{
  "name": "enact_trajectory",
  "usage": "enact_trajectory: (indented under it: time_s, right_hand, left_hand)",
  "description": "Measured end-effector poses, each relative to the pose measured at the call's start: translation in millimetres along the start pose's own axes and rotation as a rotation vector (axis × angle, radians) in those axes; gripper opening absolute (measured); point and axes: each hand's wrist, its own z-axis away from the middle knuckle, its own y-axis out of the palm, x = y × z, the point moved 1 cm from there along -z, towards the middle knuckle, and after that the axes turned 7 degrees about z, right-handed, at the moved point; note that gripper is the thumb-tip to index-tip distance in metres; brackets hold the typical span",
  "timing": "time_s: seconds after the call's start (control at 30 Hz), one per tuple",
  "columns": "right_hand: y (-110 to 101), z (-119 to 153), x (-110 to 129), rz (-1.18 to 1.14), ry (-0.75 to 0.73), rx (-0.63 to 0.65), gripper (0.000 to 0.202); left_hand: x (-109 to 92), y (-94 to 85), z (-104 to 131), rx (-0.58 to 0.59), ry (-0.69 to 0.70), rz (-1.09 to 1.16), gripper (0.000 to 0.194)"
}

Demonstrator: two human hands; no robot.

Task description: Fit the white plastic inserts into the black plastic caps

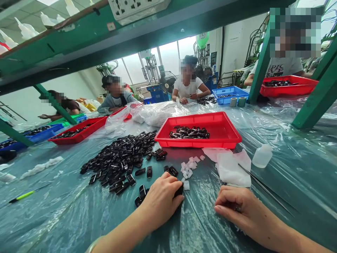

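My left hand (162,202) is closed around a small glossy black part (179,190) at the table's near middle. Most of that part is hidden by the fingers. Beside it lie a white square piece (186,185) and a small heap of white pieces (187,168). To the right, my right hand (244,211) rests low with curled fingers; what they hold, if anything, I cannot make out. Just beyond it is a folded white cloth (234,170), with metal tweezers (263,186) leaning across it. Left of my left hand spreads a large pile of black parts (118,158).
A red tray (226,131) with black parts stands ahead. A clear bottle (262,156) is at right, a green-handled pick (23,196) at far left. Green shelf posts (313,84) frame the table (65,225). Several people sit across with more trays.
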Motion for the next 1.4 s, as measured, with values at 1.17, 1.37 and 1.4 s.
enact_trajectory:
  time_s: [1.17, 1.37, 1.4]
  right_hand:
    - [2, 3, 10, -0.770, 0.364, 0.034, 0.013]
    - [11, 6, 7, -0.880, 0.350, 0.009, 0.019]
    - [12, 7, 7, -0.895, 0.342, 0.002, 0.020]
  left_hand:
    - [-27, 25.2, -23, 0.206, -0.247, 1.551, 0.026]
    - [-27, 33.3, -24, 0.216, -0.276, 1.650, 0.025]
    - [-27, 34.6, -24, 0.210, -0.274, 1.657, 0.025]
